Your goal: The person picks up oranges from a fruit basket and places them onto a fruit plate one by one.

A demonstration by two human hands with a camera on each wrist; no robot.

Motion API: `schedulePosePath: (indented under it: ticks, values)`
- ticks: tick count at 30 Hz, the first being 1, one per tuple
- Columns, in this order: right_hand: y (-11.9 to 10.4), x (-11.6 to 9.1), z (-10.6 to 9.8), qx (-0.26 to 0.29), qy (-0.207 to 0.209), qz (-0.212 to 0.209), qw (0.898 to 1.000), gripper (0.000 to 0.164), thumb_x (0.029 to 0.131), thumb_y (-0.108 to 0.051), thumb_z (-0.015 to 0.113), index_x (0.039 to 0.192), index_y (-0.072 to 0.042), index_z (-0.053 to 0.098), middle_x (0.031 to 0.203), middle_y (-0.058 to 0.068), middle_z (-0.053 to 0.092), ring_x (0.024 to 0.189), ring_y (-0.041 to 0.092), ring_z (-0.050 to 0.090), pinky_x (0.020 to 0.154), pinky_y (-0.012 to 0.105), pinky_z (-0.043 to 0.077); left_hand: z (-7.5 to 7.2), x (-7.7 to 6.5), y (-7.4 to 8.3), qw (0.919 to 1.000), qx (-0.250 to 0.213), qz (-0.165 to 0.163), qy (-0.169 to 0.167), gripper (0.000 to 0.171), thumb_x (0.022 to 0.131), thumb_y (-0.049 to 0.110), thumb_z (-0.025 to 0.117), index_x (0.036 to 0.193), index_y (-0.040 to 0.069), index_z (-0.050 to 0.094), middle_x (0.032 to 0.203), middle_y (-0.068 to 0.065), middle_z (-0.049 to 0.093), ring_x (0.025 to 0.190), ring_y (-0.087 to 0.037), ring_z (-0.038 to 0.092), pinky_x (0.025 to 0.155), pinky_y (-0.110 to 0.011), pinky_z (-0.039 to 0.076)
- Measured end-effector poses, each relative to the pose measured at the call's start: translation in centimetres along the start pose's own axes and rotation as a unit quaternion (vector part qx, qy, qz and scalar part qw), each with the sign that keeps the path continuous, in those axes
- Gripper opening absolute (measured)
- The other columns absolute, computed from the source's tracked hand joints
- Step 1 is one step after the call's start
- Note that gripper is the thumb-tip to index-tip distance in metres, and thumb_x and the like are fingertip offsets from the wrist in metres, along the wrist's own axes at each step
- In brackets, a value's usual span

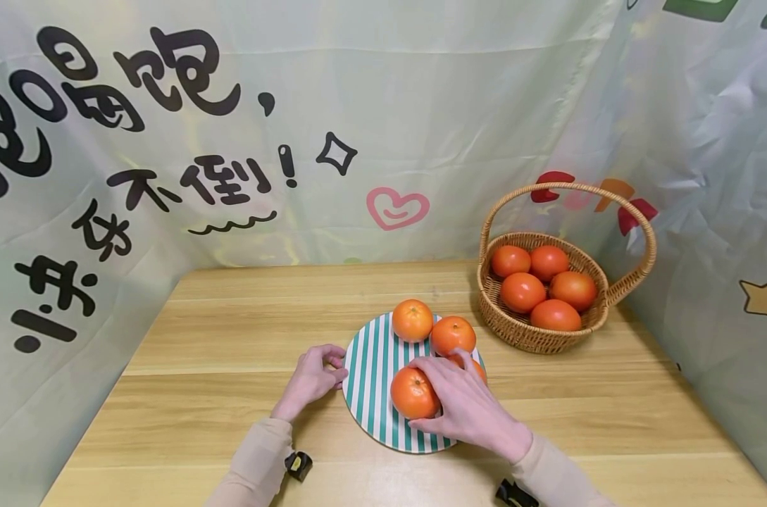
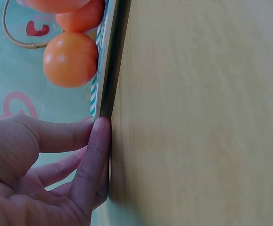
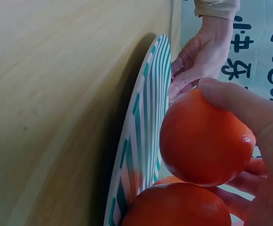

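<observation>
High head view facing forward-down, close sideways wrist views, all sharing striped board (image 1: 372, 394)

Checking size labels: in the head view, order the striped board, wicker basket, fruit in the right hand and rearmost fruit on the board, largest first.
1. Wicker basket, handle included
2. Striped board
3. Held fruit and rearmost fruit: unranked; the held one looks larger but is nearer the camera.

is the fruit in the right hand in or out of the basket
Out: the right hand grips the fruit over the striped board, while the basket stands apart from it.
</observation>
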State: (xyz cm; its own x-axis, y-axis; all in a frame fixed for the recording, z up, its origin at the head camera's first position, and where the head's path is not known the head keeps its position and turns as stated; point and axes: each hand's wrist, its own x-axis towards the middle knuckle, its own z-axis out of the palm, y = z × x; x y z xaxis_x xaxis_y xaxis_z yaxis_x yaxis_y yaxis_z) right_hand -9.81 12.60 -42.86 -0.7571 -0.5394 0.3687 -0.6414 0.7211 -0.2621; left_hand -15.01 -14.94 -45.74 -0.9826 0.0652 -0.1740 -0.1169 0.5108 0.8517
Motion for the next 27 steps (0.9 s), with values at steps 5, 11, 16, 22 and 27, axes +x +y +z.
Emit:
schedulePosePath:
  ticks: [5, 11, 16, 22, 27]
  values:
    - [0.01, -0.05, 0.07, -0.006, 0.003, -0.001, 1.0, 0.081, 0.06, -0.051, 0.092, 0.126, -0.022, 0.056, 0.118, 0.0, 0.068, 0.112, 0.017, 0.064, 0.105, 0.047, 0.031, 0.01, 0.0, -0.03, 1.0, 0.001, 0.001, 0.0, 0.034, 0.085, -0.008, 0.07, 0.118, -0.006, 0.065, 0.096, -0.015, 0.066, 0.064, -0.012, 0.063, 0.062, -0.026, 0.063]
    - [-0.01, -0.18, 0.11, -0.014, -0.002, -0.001, 1.0, 0.081, 0.06, -0.052, 0.092, 0.126, -0.021, 0.057, 0.116, 0.0, 0.069, 0.111, 0.018, 0.064, 0.106, 0.049, 0.03, 0.02, 0.04, -0.04, 1.0, 0.0, -0.001, -0.001, 0.035, 0.085, -0.008, 0.07, 0.119, -0.006, 0.065, 0.097, -0.015, 0.066, 0.064, -0.012, 0.063, 0.062, -0.026, 0.063]
    - [0.02, -0.26, 0.18, -0.02, -0.004, -0.003, 1.0, 0.081, 0.06, -0.053, 0.092, 0.126, -0.021, 0.058, 0.117, 0.0, 0.068, 0.112, 0.019, 0.063, 0.107, 0.05, 0.029, -0.02, 0.06, -0.01, 1.0, 0.005, -0.002, 0.0, 0.034, 0.085, -0.007, 0.071, 0.119, -0.005, 0.065, 0.096, -0.015, 0.066, 0.065, -0.012, 0.063, 0.062, -0.026, 0.063]
    - [0.07, -0.34, 0.23, -0.029, -0.007, -0.007, 1.0, 0.08, 0.058, -0.055, 0.091, 0.124, -0.022, 0.06, 0.116, -0.003, 0.068, 0.113, 0.02, 0.063, 0.108, 0.051, 0.027, 0.0, 0.04, 0.04, 1.0, 0.006, -0.002, 0.002, 0.034, 0.085, -0.007, 0.071, 0.118, -0.005, 0.066, 0.095, -0.014, 0.066, 0.064, -0.012, 0.063, 0.061, -0.026, 0.062]
    - [0.17, -0.42, 0.3, -0.035, -0.005, -0.013, 0.999, 0.081, 0.057, -0.056, 0.091, 0.124, -0.022, 0.06, 0.116, -0.005, 0.068, 0.113, 0.02, 0.062, 0.107, 0.05, 0.027, -0.01, 0.04, 0.07, 1.0, 0.006, -0.002, 0.003, 0.034, 0.085, -0.007, 0.071, 0.118, -0.005, 0.066, 0.095, -0.014, 0.066, 0.065, -0.012, 0.063, 0.061, -0.026, 0.063]
